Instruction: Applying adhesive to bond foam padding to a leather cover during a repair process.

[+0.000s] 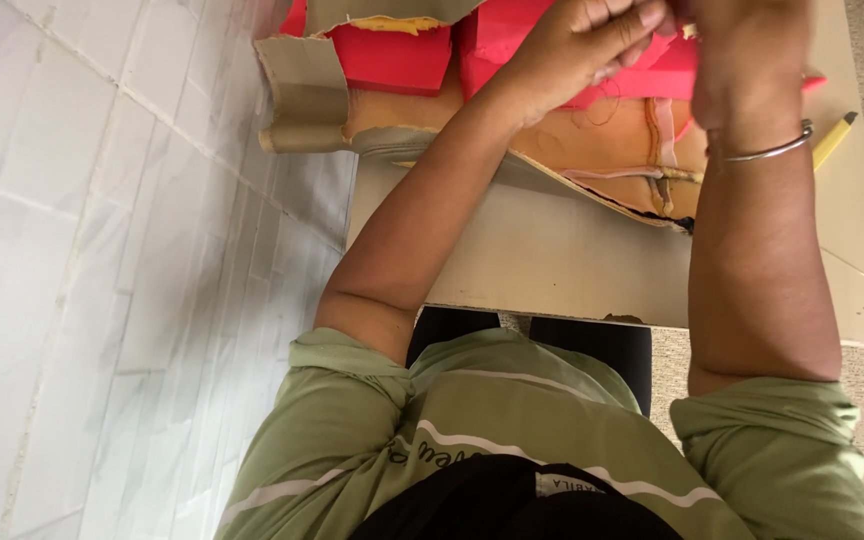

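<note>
White wall tiles (102, 250) flank a beige tabletop (552, 260). On it lie bright pink foam pieces (392, 55) wrapped in tan fabric (302, 100). The left hand (572, 50) curls with fingertips pinched together over the foam; the right hand (742, 50), above a silver bangle (767, 152), looks closed, but what it grips cannot be told. A yellow pencil (832, 140) lies nearby.

Pink foam (392, 58) and tan fabric (612, 140) on a board, under both hands

The foam is bright pink, in thick blocks with squared edges, lying side by side at the top of the view. The fabric is tan, with frayed edges and visible stitched seams; one part drapes over the foam, another lies flat below it, and a flap folds down at the left. The left hand (572, 50) and right hand (742, 50) rest on the foam, fingers curled.
</note>
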